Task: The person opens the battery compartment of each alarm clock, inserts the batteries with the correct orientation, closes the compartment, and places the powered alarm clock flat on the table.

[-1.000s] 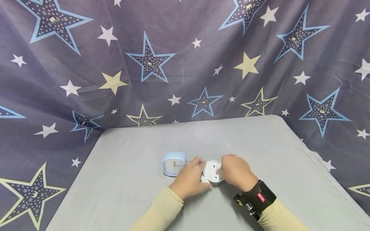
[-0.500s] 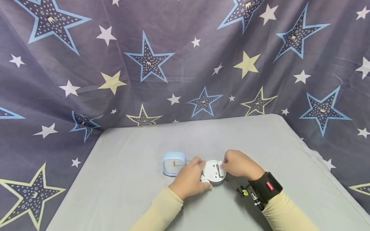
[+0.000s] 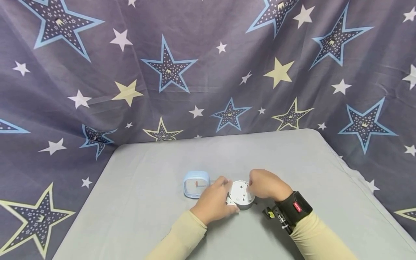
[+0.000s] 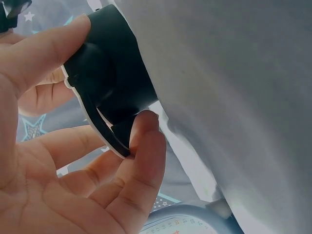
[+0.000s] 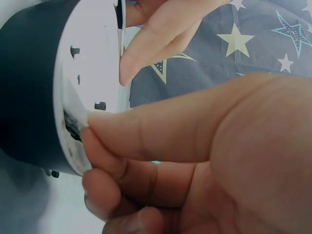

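A round clock with a white back [image 3: 238, 191] and black casing [image 4: 119, 58] lies back side up on the grey surface. My left hand [image 3: 212, 202] grips its left edge, thumb on the black side and fingers at a flared, white-rimmed part. At the opposite side of the back, my right hand [image 3: 268, 185] pinches a white battery cover [image 5: 77, 105] between thumb and forefinger. The cover sits tilted over the battery slot, and a dark strip of the slot's inside shows beneath it in the right wrist view. A light blue desk clock [image 3: 196, 183] stands just left of my left hand.
A grey cloth-covered table [image 3: 156, 162] spreads around both hands. Behind it hangs a dark curtain [image 3: 201, 72] printed with stars. A black strap [image 3: 295, 211] with a small camera mount is on my right wrist.
Half a second ago the cover was lifted and a dark battery showed in the slot; now my right hand has brought the cover down over it. My left hand keeps its grip.
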`<move>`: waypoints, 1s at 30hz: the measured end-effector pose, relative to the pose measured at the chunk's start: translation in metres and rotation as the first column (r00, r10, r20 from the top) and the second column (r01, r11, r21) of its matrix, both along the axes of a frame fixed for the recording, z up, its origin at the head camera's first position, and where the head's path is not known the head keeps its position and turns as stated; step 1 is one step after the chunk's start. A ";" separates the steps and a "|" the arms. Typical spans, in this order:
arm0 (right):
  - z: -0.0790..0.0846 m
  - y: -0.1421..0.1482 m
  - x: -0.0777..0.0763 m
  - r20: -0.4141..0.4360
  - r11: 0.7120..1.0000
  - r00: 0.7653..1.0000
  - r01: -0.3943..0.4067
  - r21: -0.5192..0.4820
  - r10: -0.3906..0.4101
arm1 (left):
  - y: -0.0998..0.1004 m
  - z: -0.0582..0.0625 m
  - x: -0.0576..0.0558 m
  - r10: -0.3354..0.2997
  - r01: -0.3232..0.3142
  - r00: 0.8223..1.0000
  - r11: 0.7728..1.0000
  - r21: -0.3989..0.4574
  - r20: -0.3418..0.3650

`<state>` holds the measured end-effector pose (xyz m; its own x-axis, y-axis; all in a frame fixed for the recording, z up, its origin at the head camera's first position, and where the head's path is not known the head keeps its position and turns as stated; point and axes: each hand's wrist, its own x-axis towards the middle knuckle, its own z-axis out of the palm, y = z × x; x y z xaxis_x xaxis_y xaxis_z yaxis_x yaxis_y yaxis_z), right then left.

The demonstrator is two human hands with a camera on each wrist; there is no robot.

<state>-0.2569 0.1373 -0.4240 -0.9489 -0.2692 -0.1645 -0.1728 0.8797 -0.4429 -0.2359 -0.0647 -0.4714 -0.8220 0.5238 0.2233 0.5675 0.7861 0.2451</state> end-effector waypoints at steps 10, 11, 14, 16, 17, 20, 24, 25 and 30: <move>0.000 0.001 0.001 0.002 1.000 1.000 -0.007 -0.014 0.007 | 0.000 0.001 0.000 0.002 -0.002 1.000 1.000 -0.002 0.010; 0.000 0.001 0.001 0.000 1.000 1.000 -0.009 -0.012 0.009 | 0.000 0.001 0.000 0.002 -0.002 1.000 1.000 -0.002 0.010; 0.001 0.000 0.000 -0.006 1.000 1.000 -0.013 -0.003 0.013 | 0.000 0.002 0.000 0.003 -0.003 1.000 1.000 -0.002 0.011; 0.001 0.000 0.000 -0.009 1.000 1.000 -0.013 0.004 0.013 | 0.001 0.002 0.000 0.004 -0.004 1.000 1.000 -0.002 0.011; 0.001 0.000 0.000 -0.009 1.000 1.000 -0.014 0.007 0.014 | 0.001 0.002 0.000 0.005 -0.005 1.000 1.000 -0.002 0.013; 0.001 0.000 0.001 -0.005 1.000 1.000 -0.011 0.009 0.011 | 0.001 0.002 0.000 0.006 -0.006 1.000 1.000 -0.004 0.016; 0.001 0.001 0.001 -0.002 1.000 1.000 -0.005 0.008 0.005 | 0.001 0.001 0.000 0.002 -0.002 1.000 1.000 0.000 0.015; 0.001 0.001 0.001 -0.003 1.000 1.000 -0.004 0.010 0.004 | 0.001 0.001 0.000 0.002 -0.002 1.000 1.000 0.001 0.013; 0.000 0.000 0.000 -0.021 0.999 1.000 -0.010 0.035 0.011 | 0.000 0.001 -0.001 0.000 0.000 1.000 1.000 0.001 0.011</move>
<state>-0.2565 0.1373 -0.4237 -0.9495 -0.2736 -0.1539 -0.1912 0.8928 -0.4078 -0.2364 -0.0645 -0.4707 -0.8245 0.5235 0.2147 0.5646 0.7860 0.2518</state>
